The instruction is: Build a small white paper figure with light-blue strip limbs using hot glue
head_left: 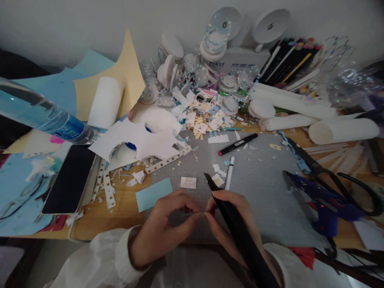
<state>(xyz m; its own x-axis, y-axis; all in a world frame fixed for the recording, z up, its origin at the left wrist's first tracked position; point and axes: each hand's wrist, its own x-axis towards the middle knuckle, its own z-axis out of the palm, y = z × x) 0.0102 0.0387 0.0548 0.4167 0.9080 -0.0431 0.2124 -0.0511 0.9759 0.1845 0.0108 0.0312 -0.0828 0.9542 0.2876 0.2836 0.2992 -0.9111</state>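
Observation:
My left hand (163, 228) rests at the near edge of the grey cutting mat (264, 188), fingers pinched on a tiny scrap of paper (195, 214). My right hand (229, 224) meets it at the same scrap with its fingertips. A long black marker (240, 236) is gripped in the right hand, its tip pointing away from me. A light blue paper rectangle (153, 194) and a small white slip (188, 183) lie just beyond my hands.
A blue glue gun (324, 200) and black scissors (336, 180) lie at the right. A dark phone (70, 180) and a water bottle (39, 116) are at the left. Cut white card (141, 142), paper scraps, foam discs and white rolls (342, 130) crowd the back.

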